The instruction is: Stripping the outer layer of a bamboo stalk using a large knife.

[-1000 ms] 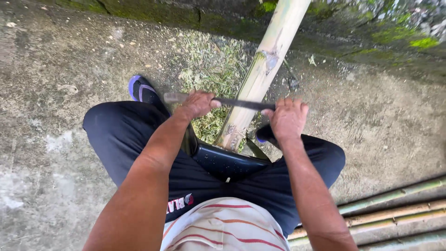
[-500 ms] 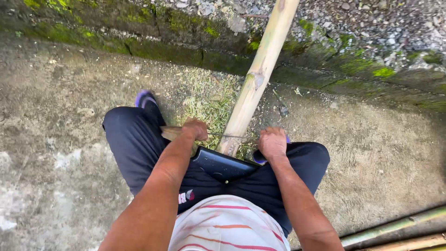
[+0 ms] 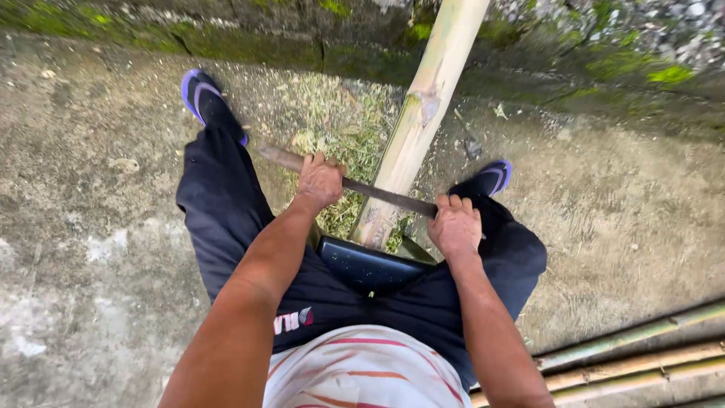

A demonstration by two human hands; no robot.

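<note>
Both hands closed on a long blade (image 3: 381,194) laid across a bamboo pole (image 3: 420,121).
Left hand (image 3: 320,181) grips handle end; right hand (image 3: 455,227) the far end; shavings (image 3: 340,128) already litter the ground; pole above the blade still unscraped.

Pale yellow-green bamboo pole (image 3: 423,121), dark grey blade (image 3: 381,193) with brown wooden handle (image 3: 281,158), black trousers (image 3: 226,204), black shoes with purple edge (image 3: 198,94), white shirt with red and orange stripes (image 3: 370,374), grey concrete ground (image 3: 91,227), green moss on wall (image 3: 226,38)
</note>
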